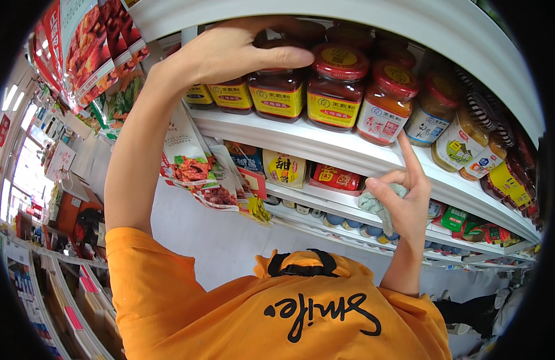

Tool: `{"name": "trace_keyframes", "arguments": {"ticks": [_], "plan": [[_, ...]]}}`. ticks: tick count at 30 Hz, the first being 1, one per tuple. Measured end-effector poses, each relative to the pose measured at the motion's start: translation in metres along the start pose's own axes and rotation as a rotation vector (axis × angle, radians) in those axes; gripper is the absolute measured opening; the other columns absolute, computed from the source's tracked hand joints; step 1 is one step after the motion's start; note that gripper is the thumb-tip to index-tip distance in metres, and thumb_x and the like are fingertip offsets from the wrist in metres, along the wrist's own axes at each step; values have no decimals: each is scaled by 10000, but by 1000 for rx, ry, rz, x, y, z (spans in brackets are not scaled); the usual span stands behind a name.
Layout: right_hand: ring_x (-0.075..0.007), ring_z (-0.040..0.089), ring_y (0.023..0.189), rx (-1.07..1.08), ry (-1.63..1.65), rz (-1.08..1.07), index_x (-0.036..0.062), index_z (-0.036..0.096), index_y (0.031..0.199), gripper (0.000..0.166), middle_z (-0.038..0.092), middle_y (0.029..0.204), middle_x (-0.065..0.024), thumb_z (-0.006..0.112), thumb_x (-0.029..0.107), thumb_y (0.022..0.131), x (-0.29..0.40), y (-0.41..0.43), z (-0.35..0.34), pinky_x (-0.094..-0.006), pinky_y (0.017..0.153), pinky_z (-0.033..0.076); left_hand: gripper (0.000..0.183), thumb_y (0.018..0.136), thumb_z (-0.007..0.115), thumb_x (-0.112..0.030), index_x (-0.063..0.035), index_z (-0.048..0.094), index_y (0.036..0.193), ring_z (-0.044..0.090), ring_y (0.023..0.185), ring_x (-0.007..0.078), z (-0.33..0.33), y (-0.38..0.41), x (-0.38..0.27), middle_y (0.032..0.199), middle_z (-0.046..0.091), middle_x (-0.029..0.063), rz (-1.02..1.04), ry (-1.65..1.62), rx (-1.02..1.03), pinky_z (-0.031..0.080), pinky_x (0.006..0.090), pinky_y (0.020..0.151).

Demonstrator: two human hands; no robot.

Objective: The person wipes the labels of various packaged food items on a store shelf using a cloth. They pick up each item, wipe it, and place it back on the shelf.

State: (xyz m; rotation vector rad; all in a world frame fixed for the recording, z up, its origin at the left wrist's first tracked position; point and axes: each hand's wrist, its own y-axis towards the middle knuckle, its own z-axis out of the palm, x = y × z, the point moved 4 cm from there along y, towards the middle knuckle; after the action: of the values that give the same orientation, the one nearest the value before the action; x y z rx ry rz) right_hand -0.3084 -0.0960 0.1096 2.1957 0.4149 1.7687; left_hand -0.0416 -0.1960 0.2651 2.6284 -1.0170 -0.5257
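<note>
My left hand (pixel 246 49) reaches over the front row of jars on a white shelf, its thumb stretched across a red-lidded glass jar with a yellow label (pixel 276 100). Its other fingers run back among the rear jars in shadow, so any grip there is hidden. Right of the thumb stands a similar yellow-labelled jar (pixel 335 105). In my right hand (pixel 405 198) is a crumpled pale green cloth (pixel 380 204). That hand's index finger points up at the lower edge of a jar with a white and red label (pixel 384 114), at or very near the glass.
More jars, including a pale-blue-labelled jar (pixel 430 112), continue right along the shelf edge (pixel 331 150). The upper shelf (pixel 349 15) overhangs them closely. Hanging food pouches (pixel 192 166) crowd the left end. Below sit a yellow packet (pixel 284 168) and a red packet (pixel 336 177).
</note>
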Motion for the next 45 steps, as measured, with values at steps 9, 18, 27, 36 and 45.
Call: {"name": "trace_keyframes", "arguments": {"ticks": [9, 18, 27, 36, 45], "plan": [[-58, 672, 772, -8, 51, 56, -80, 355, 1544, 883, 732, 694, -11, 811, 59, 801, -2, -1, 0, -243, 996, 434, 665, 881, 726, -581, -71, 684, 1305, 669, 1081, 273, 26, 29, -35, 1211, 712, 152, 34, 92, 64, 511, 343, 971], [-69, 688, 782, -1, 27, 33, -59, 359, 1550, 886, 737, 714, -16, 823, 82, 809, -3, -1, 1, -281, 1031, 426, 549, 897, 759, -470, -69, 694, 1266, 668, 1061, 229, 27, 33, -32, 1196, 714, 130, 124, -30, 81, 524, 335, 950], [-78, 695, 787, 5, 88, 64, -44, 359, 1557, 889, 744, 723, -33, 825, 93, 812, -5, -1, 2, -289, 1027, 435, 765, 966, 593, -605, 30, 569, 1392, 588, 1254, 370, 43, 59, -68, 1371, 608, 256, 221, -30, 214, 454, 374, 1088], [-75, 696, 809, 16, 96, 47, -39, 360, 1557, 893, 743, 724, -32, 834, 97, 813, -5, -2, 1, -326, 1076, 408, 646, 952, 671, -511, 10, 615, 1331, 633, 1118, 286, 47, 59, -70, 1240, 664, 192, 248, -34, 176, 495, 346, 998], [-74, 677, 762, -4, 104, 15, -45, 372, 1550, 881, 730, 735, -40, 821, 53, 798, -8, -5, -3, -219, 834, 496, 529, 936, 734, -398, 8, 646, 1265, 696, 821, 185, 66, 72, -106, 1083, 716, 133, 187, -257, 83, 567, 312, 758]]}}
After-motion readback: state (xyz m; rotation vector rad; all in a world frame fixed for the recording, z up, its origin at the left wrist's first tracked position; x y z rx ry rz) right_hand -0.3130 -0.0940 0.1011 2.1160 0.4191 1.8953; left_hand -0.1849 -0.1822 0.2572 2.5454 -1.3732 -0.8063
